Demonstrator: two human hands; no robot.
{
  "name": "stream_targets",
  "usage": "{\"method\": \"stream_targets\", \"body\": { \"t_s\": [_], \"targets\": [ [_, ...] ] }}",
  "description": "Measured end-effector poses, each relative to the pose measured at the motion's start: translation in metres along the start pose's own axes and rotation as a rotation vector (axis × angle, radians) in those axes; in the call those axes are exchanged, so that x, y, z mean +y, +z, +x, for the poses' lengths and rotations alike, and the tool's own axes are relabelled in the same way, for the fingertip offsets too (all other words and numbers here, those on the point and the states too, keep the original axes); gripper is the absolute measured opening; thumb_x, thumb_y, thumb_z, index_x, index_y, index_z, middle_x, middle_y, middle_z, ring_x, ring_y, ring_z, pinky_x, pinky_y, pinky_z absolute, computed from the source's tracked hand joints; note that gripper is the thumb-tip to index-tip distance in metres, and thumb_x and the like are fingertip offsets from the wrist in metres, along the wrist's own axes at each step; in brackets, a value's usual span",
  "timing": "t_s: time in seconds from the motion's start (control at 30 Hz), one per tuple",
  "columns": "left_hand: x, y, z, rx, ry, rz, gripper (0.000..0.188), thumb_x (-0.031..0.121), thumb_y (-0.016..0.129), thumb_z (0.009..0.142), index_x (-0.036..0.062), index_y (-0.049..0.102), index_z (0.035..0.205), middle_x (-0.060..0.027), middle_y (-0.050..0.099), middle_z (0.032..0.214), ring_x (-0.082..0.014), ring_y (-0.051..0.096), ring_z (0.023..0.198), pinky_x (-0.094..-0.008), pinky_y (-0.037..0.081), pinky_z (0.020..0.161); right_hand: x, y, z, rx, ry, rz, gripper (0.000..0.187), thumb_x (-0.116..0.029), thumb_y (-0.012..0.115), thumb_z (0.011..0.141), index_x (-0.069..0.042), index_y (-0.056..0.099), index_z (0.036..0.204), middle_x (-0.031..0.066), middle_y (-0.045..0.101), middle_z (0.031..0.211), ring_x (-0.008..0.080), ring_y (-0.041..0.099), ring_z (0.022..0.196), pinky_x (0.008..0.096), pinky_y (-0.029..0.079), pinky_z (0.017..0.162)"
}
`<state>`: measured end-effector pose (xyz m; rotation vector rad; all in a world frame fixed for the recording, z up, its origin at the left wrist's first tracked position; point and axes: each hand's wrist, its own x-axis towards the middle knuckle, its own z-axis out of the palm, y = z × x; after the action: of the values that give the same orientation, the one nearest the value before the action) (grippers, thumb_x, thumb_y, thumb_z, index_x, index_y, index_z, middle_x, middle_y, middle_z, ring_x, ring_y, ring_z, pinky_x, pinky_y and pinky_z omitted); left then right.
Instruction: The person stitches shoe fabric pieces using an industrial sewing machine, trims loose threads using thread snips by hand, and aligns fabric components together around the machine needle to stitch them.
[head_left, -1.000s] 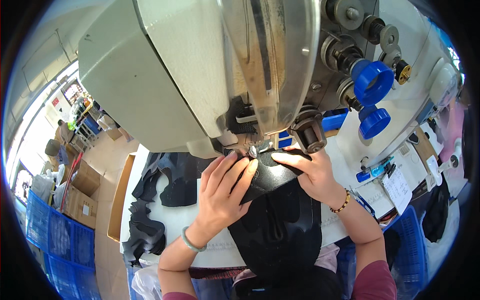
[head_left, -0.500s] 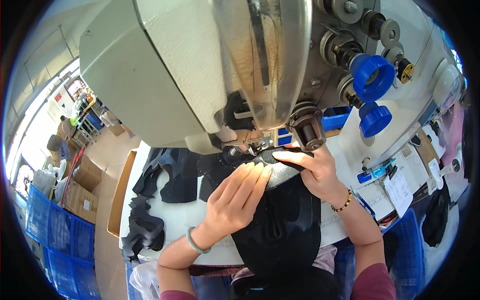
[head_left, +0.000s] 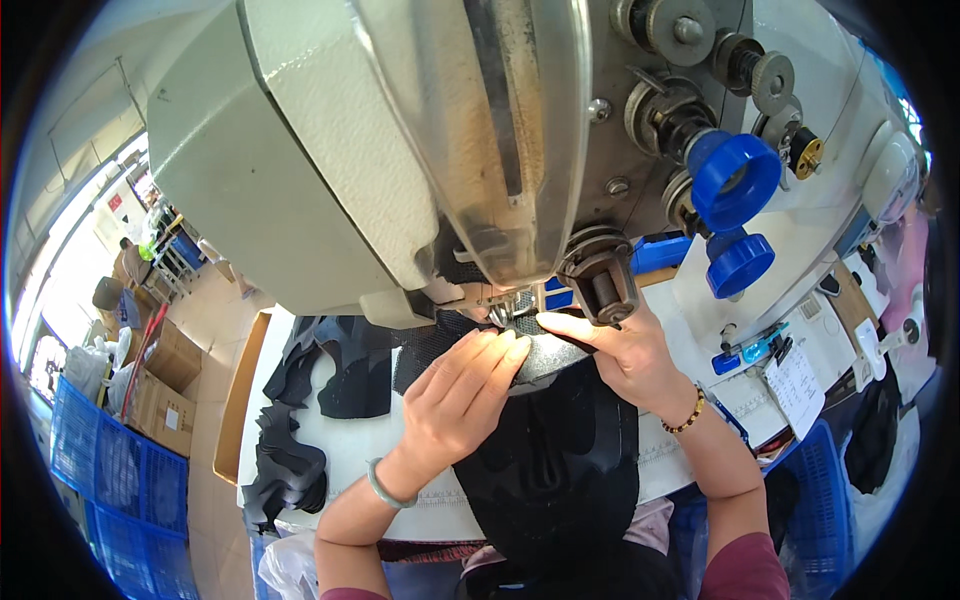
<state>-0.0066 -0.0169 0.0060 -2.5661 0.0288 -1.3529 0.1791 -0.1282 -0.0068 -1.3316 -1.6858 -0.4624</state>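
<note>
A black curved fabric piece lies under the sewing machine needle. The left hand presses flat, fingers extended, on it; the right hand pinches its edge. More black pieces lie left on the white bench.

A white sewing table carries the sewing machine at twelve o'clock, black cut fabric pieces at nine, and a paper sheet at three.
</note>
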Motion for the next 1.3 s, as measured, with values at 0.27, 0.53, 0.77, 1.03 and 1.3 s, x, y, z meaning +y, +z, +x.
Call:
{"method": "stream_targets", "body": {
  "t_s": [0.27,0.53,0.77,1.03,1.3],
  "targets": [
    [-0.005,0.009,-0.007,0.024,0.002,-0.068,0.037,0.0,0.07,0.066,0.0009,0.067,0.103,-0.0086,0.063,0.105,-0.0231,0.061,0.096,-0.0347,0.052,0.084,-0.006,-0.004,0.0,-0.03,-0.045,-0.075,0.048,0.008,0.062,0.066,-0.009,0.066,0.11,0.0106,0.058,0.111,0.0301,0.056,0.108,0.0416,0.044,0.093],
    [0.012,0.013,-0.009,0.072,-0.019,0.001,0.041,-0.005,0.069,0.065,0.0023,0.068,0.105,-0.0074,0.06,0.099,-0.0241,0.06,0.087,-0.0345,0.047,0.076,-0.023,-0.006,-0.002,-0.047,-0.126,-0.187,0.045,0.005,0.059,0.068,0.0,0.061,0.113,0.0107,0.056,0.105,0.0249,0.055,0.089,0.0358,0.046,0.079],
    [0.017,0.013,-0.004,0.043,-0.05,0.077,0.041,-0.001,0.07,0.064,0.0024,0.069,0.105,-0.0072,0.059,0.098,-0.0235,0.058,0.088,-0.0353,0.048,0.078,-0.046,-0.006,-0.006,-0.084,-0.125,-0.32,0.04,-0.002,0.058,0.072,0.006,0.058,0.112,0.012,0.054,0.098,0.0198,0.049,0.076,0.0302,0.042,0.068],
    [-0.001,0.019,-0.011,0.131,0.021,0.106,0.037,0.003,0.07,0.065,0.0061,0.072,0.102,-0.0037,0.06,0.097,-0.02,0.058,0.094,-0.0325,0.054,0.079,-0.049,-0.033,-0.004,-0.008,0.303,-0.121,0.04,-0.026,0.074,0.079,0.0,0.057,0.105,0.0146,0.061,0.094,0.0308,0.061,0.078,0.0372,0.049,0.067],
    [-0.001,0.021,-0.011,0.136,0.014,0.066,0.038,0.002,0.071,0.064,0.0089,0.072,0.102,-0.0016,0.06,0.097,-0.0189,0.057,0.096,-0.0317,0.055,0.081,-0.005,-0.02,0.009,-0.33,0.989,1.139,0.035,-0.019,0.066,0.088,0.0,0.059,0.116,0.0039,0.063,0.109,0.0107,0.057,0.1,0.0251,0.046,0.089]
  ]
}}
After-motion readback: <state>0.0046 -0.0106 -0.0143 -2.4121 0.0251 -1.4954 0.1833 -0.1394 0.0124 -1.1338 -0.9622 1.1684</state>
